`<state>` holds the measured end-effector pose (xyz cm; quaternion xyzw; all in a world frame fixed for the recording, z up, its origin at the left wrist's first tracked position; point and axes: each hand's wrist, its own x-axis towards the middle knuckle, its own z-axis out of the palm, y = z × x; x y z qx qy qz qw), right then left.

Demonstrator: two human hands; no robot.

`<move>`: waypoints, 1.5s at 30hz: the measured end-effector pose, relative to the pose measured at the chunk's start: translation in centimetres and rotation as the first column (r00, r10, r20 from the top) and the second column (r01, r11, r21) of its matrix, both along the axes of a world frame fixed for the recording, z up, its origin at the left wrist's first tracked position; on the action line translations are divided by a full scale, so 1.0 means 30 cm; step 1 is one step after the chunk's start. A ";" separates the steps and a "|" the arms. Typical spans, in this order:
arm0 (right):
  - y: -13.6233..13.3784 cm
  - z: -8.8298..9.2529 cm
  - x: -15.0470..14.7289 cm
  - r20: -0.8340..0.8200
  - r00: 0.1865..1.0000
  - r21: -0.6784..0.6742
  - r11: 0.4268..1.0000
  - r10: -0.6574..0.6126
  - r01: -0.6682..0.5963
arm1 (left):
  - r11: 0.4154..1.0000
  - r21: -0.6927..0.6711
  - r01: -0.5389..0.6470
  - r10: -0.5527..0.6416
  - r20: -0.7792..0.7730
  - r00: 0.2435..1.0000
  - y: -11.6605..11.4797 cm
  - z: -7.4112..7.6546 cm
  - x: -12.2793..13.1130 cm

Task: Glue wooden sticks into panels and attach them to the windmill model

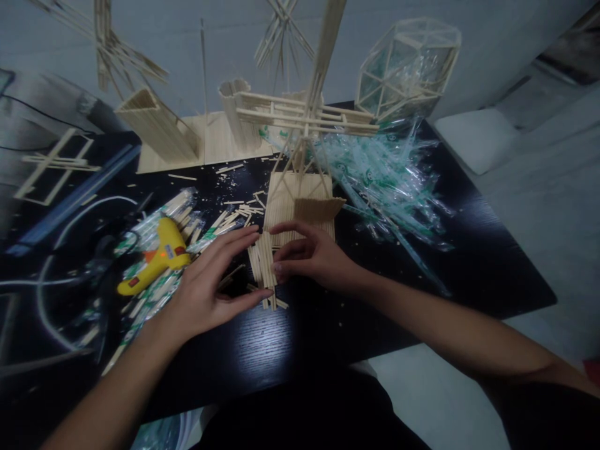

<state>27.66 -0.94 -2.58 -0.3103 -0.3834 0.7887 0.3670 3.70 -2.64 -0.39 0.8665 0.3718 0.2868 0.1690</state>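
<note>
A narrow row of short wooden sticks (pixel 267 261) stands between my two hands, above the dark table. My left hand (pixel 204 284) has its thumb at the near end of the row and its fingertips at the far end. Along the right side, my right hand (pixel 316 256) pinches the same sticks with curled fingers. More short sticks (pixel 281 304) lie just below. Beyond my hands is a wooden stick panel (pixel 277 200) under a windmill-like stick structure (pixel 307 119), with a curved brown piece (pixel 319 208) on the panel.
A yellow glue gun (pixel 162 256) rests on packs of sticks (pixel 145 306) at the left. Crumpled clear-and-green wrappers (pixel 389 175) cover the right side. Stick towers (pixel 162 128) stand on a wooden base (pixel 218 140) at the back. A stick-framed wheel (pixel 407 69) is at the back right.
</note>
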 end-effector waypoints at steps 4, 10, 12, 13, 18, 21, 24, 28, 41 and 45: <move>-0.002 0.002 0.000 0.009 1.000 0.003 1.000 0.004 -0.004 | 1.000 -0.012 -0.018 0.018 -0.027 0.999 0.003 -0.003 -0.003; -0.003 0.000 -0.001 0.011 1.000 -0.005 1.000 0.004 -0.004 | 1.000 -0.020 -0.022 0.021 -0.043 0.999 0.005 -0.004 -0.005; -0.003 -0.002 -0.002 0.017 1.000 -0.004 1.000 0.011 -0.011 | 0.999 -0.022 -0.027 0.026 -0.050 0.998 0.006 -0.002 -0.004; -0.003 -0.002 -0.002 0.020 1.000 -0.001 1.000 0.014 -0.014 | 0.999 -0.025 -0.029 0.028 -0.052 0.998 0.006 -0.002 -0.004; -0.004 0.000 -0.001 0.026 0.999 0.023 0.999 0.024 -0.025 | 0.998 -0.056 -0.037 0.033 -0.070 0.997 0.006 0.002 -0.007; -0.004 0.002 0.000 0.023 0.999 0.018 0.999 0.030 -0.030 | 0.998 -0.058 -0.029 0.025 -0.068 0.997 0.008 0.005 -0.009; -0.005 0.001 0.001 0.011 0.999 0.001 0.999 0.035 -0.035 | 0.999 -0.048 -0.009 0.006 -0.061 0.998 0.010 0.005 -0.012; -0.007 0.001 -0.001 -0.022 0.998 -0.017 0.998 0.052 -0.052 | 1.000 -0.024 0.004 -0.005 -0.048 0.999 0.010 -0.001 -0.015; -0.010 -0.010 -0.008 -0.053 0.996 -0.094 0.993 0.066 -0.071 | 1.000 0.011 0.026 -0.025 -0.024 0.999 0.009 -0.012 -0.009; -0.012 -0.008 -0.008 -0.027 0.997 -0.084 0.994 0.065 -0.067 | 1.000 0.004 0.023 -0.022 -0.035 0.999 0.006 -0.011 -0.009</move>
